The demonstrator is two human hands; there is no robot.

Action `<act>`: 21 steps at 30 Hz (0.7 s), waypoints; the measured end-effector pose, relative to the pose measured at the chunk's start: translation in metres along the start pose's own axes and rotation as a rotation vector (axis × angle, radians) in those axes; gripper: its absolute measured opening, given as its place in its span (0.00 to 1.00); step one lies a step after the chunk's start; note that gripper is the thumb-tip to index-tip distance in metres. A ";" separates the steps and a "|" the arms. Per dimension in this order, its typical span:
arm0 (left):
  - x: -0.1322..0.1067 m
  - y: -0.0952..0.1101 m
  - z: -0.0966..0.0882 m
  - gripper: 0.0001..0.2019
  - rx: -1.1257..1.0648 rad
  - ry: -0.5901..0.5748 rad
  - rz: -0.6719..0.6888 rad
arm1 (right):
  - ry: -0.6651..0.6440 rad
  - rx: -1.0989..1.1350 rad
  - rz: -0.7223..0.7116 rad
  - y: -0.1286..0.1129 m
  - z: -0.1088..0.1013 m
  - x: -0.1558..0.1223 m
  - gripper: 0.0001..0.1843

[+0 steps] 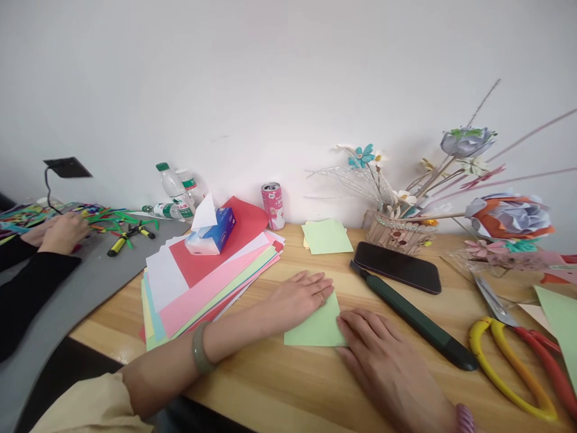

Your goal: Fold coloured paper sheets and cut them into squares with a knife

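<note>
A piece of light green paper (pixel 313 334) lies on the wooden table, its visible part showing a slanted right edge and a straight near edge. My left hand (pixel 295 300) rests flat across the paper's upper part, fingers stretched out and pointing right. At the paper's right edge, my right hand (pixel 383 355) lies palm down with its fingertips touching the corner. The far corner of the paper is hidden under my left fingers. Beyond my right hand lies a dark green utility knife (pixel 417 316), and further right are scissors (pixel 505 337) with yellow and red handles.
Coloured paper sheets (pixel 193 307) are stacked at left under a tissue box (pixel 211 231). Behind stand a pink can (pixel 273 207), green squares (pixel 328 236), a phone (pixel 396 266) and a flower basket (pixel 396 233). At far left, another person's hands (pixel 63 233) work near pliers (pixel 118 245).
</note>
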State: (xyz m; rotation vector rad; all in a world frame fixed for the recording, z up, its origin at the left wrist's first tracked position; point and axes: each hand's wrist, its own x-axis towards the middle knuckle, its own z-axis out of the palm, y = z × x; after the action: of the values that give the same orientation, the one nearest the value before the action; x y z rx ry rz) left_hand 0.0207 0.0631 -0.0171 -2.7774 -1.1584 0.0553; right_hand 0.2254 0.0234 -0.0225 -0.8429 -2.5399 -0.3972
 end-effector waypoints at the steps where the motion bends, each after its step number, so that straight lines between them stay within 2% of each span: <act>1: 0.000 -0.001 0.001 0.18 0.003 0.010 0.001 | 0.006 0.000 -0.005 -0.001 -0.001 -0.003 0.17; 8: 0.003 0.002 0.001 0.18 0.007 0.007 -0.029 | 0.013 0.006 -0.089 -0.005 -0.020 -0.023 0.18; 11: 0.003 0.006 -0.004 0.16 0.024 0.068 -0.033 | 0.026 0.016 -0.144 -0.004 -0.029 -0.018 0.18; 13: 0.004 0.008 -0.008 0.14 0.020 0.110 -0.025 | -0.002 0.060 -0.131 0.000 -0.030 -0.008 0.17; 17: 0.005 0.010 -0.010 0.13 -0.084 0.115 -0.084 | -0.009 0.004 -0.069 0.016 -0.008 0.015 0.18; 21: 0.006 0.011 -0.003 0.14 -0.170 0.116 -0.199 | 0.024 -0.061 -0.108 0.025 0.021 0.026 0.23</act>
State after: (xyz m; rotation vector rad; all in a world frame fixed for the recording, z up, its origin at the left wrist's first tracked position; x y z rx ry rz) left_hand 0.0329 0.0600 -0.0154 -2.7445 -1.4638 -0.2304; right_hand 0.2163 0.0641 -0.0251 -0.7201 -2.5702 -0.5186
